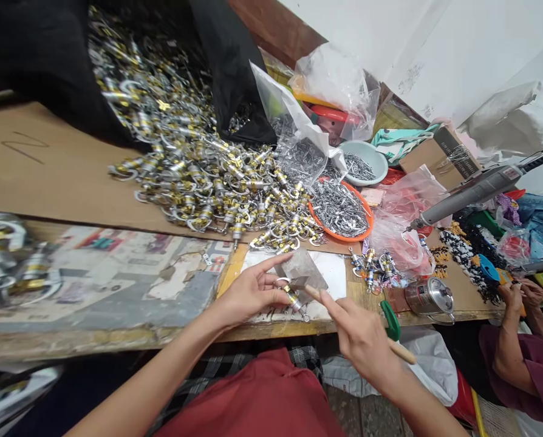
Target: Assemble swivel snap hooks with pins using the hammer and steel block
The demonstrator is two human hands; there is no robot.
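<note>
My left hand point(248, 294) is closed, thumb and fingers pinching a small silver-and-yellow metal piece point(293, 300) with a ring at its lower end, which looks like a keychain. My right hand point(360, 334) grips the wooden handle point(403, 352) of a small hammer. The hammer's dark head point(299, 281) is right at the upper end of the piece; I cannot tell whether it touches. Beneath and just behind lies a flat grey metal block point(312, 270) on a white board point(338, 273).
A big heap of similar pieces point(221, 182) spills from a black bag point(239, 91). Small metal parts fill an orange basket point(370, 224) and a pale bowl point(381, 161). An electric screwdriver point(476, 191) hangs at right, above a metal mug point(429, 297). Another person's hands point(520, 297) work far right.
</note>
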